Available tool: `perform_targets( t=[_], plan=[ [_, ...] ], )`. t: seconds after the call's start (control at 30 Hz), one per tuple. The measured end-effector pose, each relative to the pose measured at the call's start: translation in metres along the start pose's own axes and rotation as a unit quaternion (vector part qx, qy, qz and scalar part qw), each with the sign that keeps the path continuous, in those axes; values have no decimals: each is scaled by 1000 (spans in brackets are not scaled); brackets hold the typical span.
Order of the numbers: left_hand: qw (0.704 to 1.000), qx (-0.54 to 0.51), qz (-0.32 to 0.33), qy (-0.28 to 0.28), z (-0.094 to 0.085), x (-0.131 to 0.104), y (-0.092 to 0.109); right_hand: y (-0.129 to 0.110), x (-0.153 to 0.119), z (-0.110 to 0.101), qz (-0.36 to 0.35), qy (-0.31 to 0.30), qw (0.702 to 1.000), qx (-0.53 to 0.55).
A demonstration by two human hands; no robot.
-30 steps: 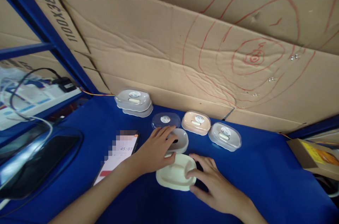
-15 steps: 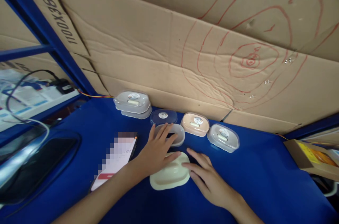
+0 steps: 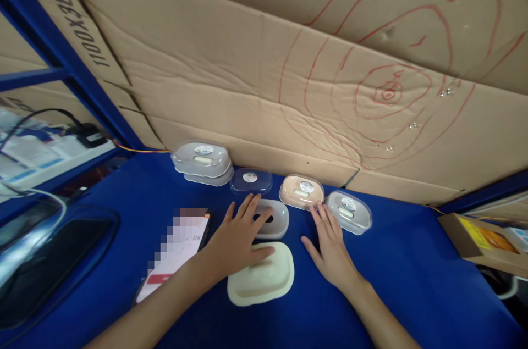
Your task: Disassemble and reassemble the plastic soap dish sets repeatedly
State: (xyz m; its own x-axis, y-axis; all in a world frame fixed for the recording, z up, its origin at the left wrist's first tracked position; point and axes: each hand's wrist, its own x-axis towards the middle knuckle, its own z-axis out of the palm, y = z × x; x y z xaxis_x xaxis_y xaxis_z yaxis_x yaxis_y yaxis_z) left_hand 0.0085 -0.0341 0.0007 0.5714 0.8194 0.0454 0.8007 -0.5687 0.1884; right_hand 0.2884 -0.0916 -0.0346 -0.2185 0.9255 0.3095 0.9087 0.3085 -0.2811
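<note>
My left hand point(image 3: 239, 236) is spread over a grey oval dish point(image 3: 278, 220) with a dark opening, its thumb above a pale green tray point(image 3: 264, 286) nearer to me. My right hand point(image 3: 330, 244) has its fingers apart, with the fingertips at the front edge of a peach box point(image 3: 302, 193) under a clear cover. A covered grey box point(image 3: 350, 212) sits just right of those fingertips. Behind the grey dish lies a loose clear lid point(image 3: 251, 181) with a round label. Whether any fingertip actually touches an object is unclear.
Stacked grey covered boxes point(image 3: 201, 161) sit at the back left. A phone point(image 3: 175, 255) lies left of my left forearm. Beyond it are a black tablet-like device point(image 3: 53, 261) and cables. A cardboard wall point(image 3: 206, 63) rises behind; an open carton point(image 3: 482, 242) stands at the right.
My right hand has moved away from the green tray, forward and right to the peach box. The grey dish sits slightly nearer to me and farther from the clear lid. My left hand stays spread over it.
</note>
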Motion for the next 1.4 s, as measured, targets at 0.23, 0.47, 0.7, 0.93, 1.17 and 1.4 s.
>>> perform_targets(
  t=[0.23,0.47,0.7,0.93,1.17,1.4],
  plan=[
    [1000,-4,-10,-14,-8,3,0,14,1,-1,50,46,998,-10],
    [996,-24,-80,-28,-25,41,0,12,0,0,29,28,999,-3],
    [998,-5,-65,-21,-17,40,17,10,-3,0,2,23,1000,-4],
    [992,54,-49,107,7,-4,54,6,-3,-1,-7,36,999,-7],
    [987,49,-70,134,29,-15,68,3,7,-3,-18,-4,999,-43],
    [985,47,-93,138,19,-12,51,3,-1,-1,1,66,997,-48]
  ],
)
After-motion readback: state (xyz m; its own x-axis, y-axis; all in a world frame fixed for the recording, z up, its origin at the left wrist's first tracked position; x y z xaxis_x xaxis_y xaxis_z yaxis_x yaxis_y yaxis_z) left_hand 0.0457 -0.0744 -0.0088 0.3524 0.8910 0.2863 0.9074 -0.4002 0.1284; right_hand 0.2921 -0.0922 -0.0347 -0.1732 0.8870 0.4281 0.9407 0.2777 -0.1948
